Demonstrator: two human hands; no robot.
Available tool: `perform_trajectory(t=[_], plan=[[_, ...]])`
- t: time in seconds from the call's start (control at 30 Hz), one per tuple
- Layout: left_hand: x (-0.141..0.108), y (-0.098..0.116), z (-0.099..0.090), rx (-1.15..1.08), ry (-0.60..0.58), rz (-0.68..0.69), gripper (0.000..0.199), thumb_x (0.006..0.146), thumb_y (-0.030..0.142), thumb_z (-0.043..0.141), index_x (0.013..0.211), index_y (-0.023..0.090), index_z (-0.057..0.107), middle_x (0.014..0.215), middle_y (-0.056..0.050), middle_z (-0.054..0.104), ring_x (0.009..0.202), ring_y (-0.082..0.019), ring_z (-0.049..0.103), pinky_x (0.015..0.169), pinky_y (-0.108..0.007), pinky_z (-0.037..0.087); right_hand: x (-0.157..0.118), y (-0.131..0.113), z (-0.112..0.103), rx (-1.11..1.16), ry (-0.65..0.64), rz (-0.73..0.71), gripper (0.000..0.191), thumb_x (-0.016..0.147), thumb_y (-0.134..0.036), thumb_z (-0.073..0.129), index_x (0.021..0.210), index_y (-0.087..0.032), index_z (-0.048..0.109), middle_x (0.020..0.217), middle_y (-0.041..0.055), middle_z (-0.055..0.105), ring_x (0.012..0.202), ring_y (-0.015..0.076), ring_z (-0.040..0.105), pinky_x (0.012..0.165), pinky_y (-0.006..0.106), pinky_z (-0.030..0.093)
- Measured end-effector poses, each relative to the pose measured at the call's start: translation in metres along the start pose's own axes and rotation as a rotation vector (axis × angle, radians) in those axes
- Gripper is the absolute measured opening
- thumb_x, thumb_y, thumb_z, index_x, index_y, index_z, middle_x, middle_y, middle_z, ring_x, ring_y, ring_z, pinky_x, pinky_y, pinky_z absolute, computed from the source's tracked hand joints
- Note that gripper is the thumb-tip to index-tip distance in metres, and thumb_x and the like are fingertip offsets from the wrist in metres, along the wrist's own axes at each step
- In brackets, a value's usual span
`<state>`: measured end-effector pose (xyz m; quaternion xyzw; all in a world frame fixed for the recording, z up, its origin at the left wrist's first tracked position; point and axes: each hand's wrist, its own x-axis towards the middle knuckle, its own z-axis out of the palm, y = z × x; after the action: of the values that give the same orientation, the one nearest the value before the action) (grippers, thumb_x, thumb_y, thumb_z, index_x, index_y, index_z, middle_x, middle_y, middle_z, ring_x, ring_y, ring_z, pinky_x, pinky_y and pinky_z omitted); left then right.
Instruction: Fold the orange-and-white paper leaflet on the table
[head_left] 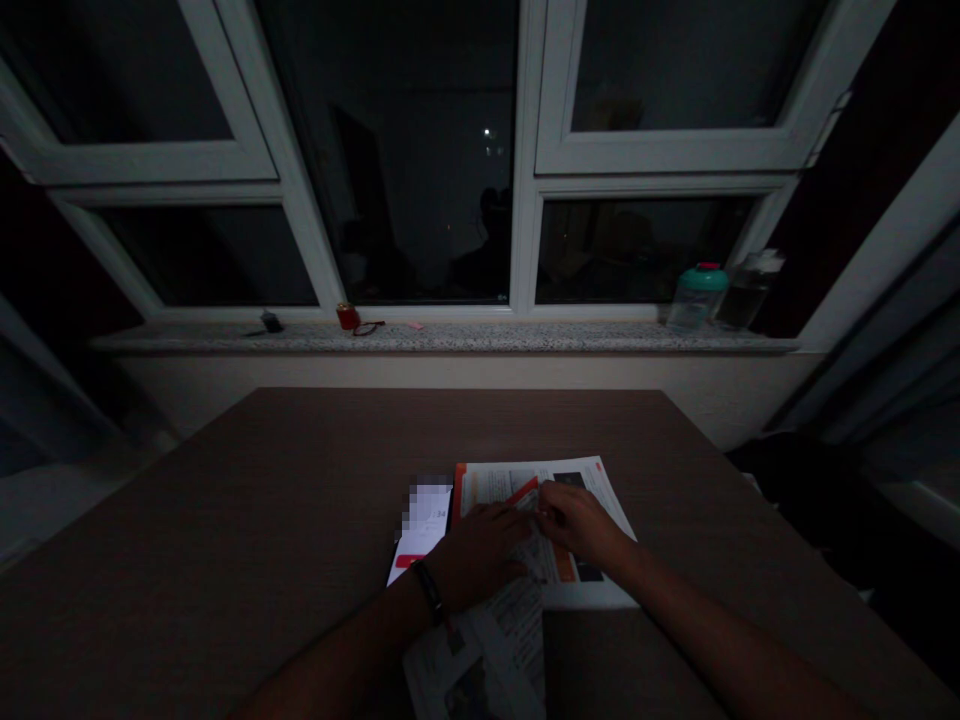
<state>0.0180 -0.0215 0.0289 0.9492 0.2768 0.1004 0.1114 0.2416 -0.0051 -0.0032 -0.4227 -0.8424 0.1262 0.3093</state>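
Low in the middle of the bench [300, 480], a printed sheet [504, 650] lies partly over a printed booklet [592, 595], its lower part hanging towards the wearer, a red edge at its upper end. Left hand [484, 550] palm down on the sheet, fingers loosely extended, probably to keep the paper from sliding. Right hand [581, 520] curled at the red edge, thumb and forefinger seemingly pinching it; dim light blurs the exact grip. Likely reason: one hand steadies while the other controls the edge. Booklet beneath perhaps serves as a flat backing. Lit phone [431, 525] just left of the booklet, screen up, apparently readable from the seat. Dark bracelet [427, 590] on the left wrist. Beyond, windowsill [465, 340]: small red jar [347, 316], teal-lidded bottle [697, 300], white-capped bottle [750, 290].
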Motion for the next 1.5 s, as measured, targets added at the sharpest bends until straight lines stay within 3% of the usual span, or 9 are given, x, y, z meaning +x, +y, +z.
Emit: perform_trajectory(t=[0.13,0.3,0.63,0.83,1.1,1.37,1.5], plan=[[-0.001,-0.001,0.002,0.02,-0.002,-0.001,0.049,0.088,0.031,0.068,0.131,0.023,0.046,0.14,-0.007,0.05,0.13,-0.029,0.042,0.106,-0.046,0.036,0.002,0.003,0.001,-0.078,0.066,0.064,0.015,0.082,-0.011,0.05,0.074,-0.022,0.044,0.074,-0.0009,0.053,0.067,0.0149,0.051,0.061,0.024,0.034],[-0.001,0.0,0.0,0.007,-0.004,-0.019,0.058,0.088,0.029,0.067,0.139,0.023,0.039,0.145,-0.008,0.045,0.134,-0.028,0.038,0.107,-0.047,0.034,-0.001,0.002,-0.002,-0.08,0.042,0.072,0.012,0.082,-0.014,0.052,0.076,-0.022,0.045,0.072,-0.0015,0.054,0.064,0.0146,0.052,0.06,0.023,0.034],[-0.001,0.001,-0.003,-0.007,-0.02,0.008,0.06,0.087,0.03,0.068,0.14,0.025,0.038,0.144,-0.007,0.046,0.133,-0.028,0.038,0.106,-0.046,0.034,-0.006,-0.001,-0.002,0.003,-0.037,-0.092,0.015,0.074,-0.01,0.056,0.072,-0.022,0.046,0.069,-0.0025,0.054,0.064,0.014,0.053,0.061,0.023,0.034],[-0.001,0.001,-0.002,0.008,-0.015,0.004,0.057,0.088,0.032,0.068,0.138,0.022,0.041,0.141,-0.008,0.048,0.13,-0.029,0.04,0.106,-0.046,0.034,0.001,-0.002,-0.003,-0.052,0.031,0.078,0.015,0.079,-0.011,0.053,0.072,-0.021,0.046,0.07,-0.0015,0.054,0.064,0.0146,0.052,0.059,0.023,0.034],[-0.002,-0.001,-0.001,-0.01,-0.016,0.01,0.049,0.092,0.036,0.061,0.136,0.024,0.043,0.142,-0.009,0.047,0.132,-0.03,0.04,0.105,-0.048,0.034,0.001,0.001,-0.003,-0.065,0.117,0.158,0.012,0.081,-0.013,0.053,0.075,-0.022,0.047,0.07,-0.0023,0.055,0.064,0.0147,0.053,0.059,0.023,0.034],[0.0,0.003,-0.006,-0.033,-0.023,0.01,0.049,0.089,0.025,0.063,0.134,0.027,0.044,0.137,-0.004,0.051,0.126,-0.027,0.043,0.105,-0.044,0.035,-0.005,-0.002,-0.003,0.039,-0.025,-0.026,0.012,0.078,-0.013,0.057,0.074,-0.021,0.049,0.067,-0.0026,0.055,0.061,0.0131,0.051,0.057,0.022,0.034],[0.001,0.005,-0.011,-0.062,-0.041,0.018,0.047,0.088,0.024,0.064,0.131,0.028,0.046,0.134,-0.004,0.054,0.124,-0.027,0.045,0.103,-0.044,0.037,-0.005,-0.001,-0.002,0.073,-0.034,-0.033,0.014,0.075,-0.011,0.058,0.072,-0.021,0.049,0.067,-0.0028,0.056,0.059,0.0124,0.051,0.056,0.021,0.034]])
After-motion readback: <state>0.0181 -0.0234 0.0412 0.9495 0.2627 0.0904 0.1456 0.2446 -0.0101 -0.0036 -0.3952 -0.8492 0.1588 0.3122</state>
